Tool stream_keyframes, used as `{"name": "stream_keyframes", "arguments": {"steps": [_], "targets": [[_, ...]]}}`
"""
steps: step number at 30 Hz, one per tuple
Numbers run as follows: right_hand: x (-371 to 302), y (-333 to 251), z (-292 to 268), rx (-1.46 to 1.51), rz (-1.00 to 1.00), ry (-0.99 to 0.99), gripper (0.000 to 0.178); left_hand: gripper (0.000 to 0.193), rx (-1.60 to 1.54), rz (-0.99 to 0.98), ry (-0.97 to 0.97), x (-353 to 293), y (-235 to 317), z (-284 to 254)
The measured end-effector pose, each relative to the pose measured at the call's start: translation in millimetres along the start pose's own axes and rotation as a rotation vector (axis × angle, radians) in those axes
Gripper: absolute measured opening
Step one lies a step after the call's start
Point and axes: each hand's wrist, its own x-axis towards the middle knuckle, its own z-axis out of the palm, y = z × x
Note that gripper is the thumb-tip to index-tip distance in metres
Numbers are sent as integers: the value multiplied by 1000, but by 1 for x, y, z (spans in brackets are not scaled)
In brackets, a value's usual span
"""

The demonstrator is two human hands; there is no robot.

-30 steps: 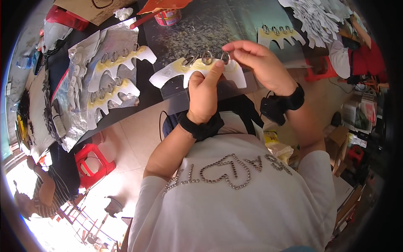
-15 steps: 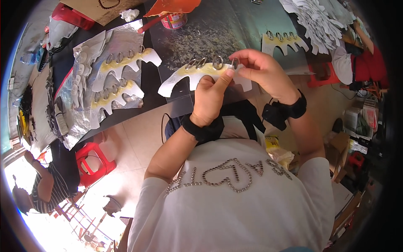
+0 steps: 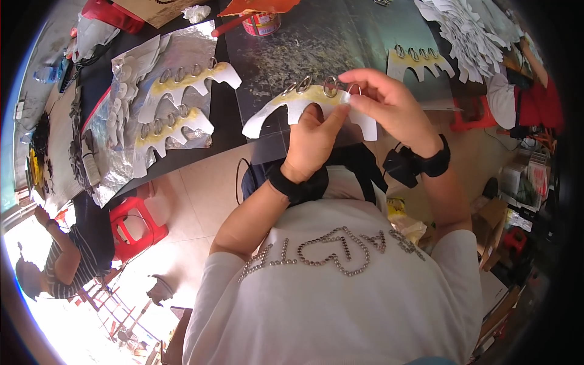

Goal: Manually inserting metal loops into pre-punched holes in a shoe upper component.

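A white scalloped piece [image 3: 266, 118] with a yellowish smear along its upper edge is held up over the table's near edge. My left hand [image 3: 309, 146] grips its lower middle, thumb on the front. Several oval metal rings stand along the upper edge. At the right end, the fingers of my right hand [image 3: 398, 112] close around a metal ring [image 3: 354, 90] and the edge beside it; the fingertips partly hide the contact. Two similar ringed pieces, an upper one [image 3: 176, 91] and a lower one [image 3: 170, 135], lie on crinkled plastic to the left. Another ringed piece [image 3: 420, 63] lies at right.
Behind my hands, a pink-labelled can [image 3: 261, 24] stands under an orange sheet [image 3: 258, 6]. White cut pieces are heaped at far right [image 3: 459, 36] and stacked at left [image 3: 131, 70]. A bottle [image 3: 90, 161] lies at left. Red stools [image 3: 137, 228] and other people are near the table.
The whole view has shifted slightly. The scalloped piece sits a little more level, and both hands keep their hold at nearly the same places.
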Motion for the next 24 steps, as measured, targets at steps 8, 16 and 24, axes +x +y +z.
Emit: {"name": "stream_keyframes", "arguments": {"steps": [8, 16, 24], "targets": [[3, 4, 8, -140, -96, 53, 21, 41, -608, 91, -74, -13, 19, -11], [8, 11, 13, -9, -100, 44, 20, 39, -238, 304, -30, -13, 10, -19], [18, 4, 13, -113, -118, 93, 16, 35, 209, 455, -36, -10, 9, -22]]}}
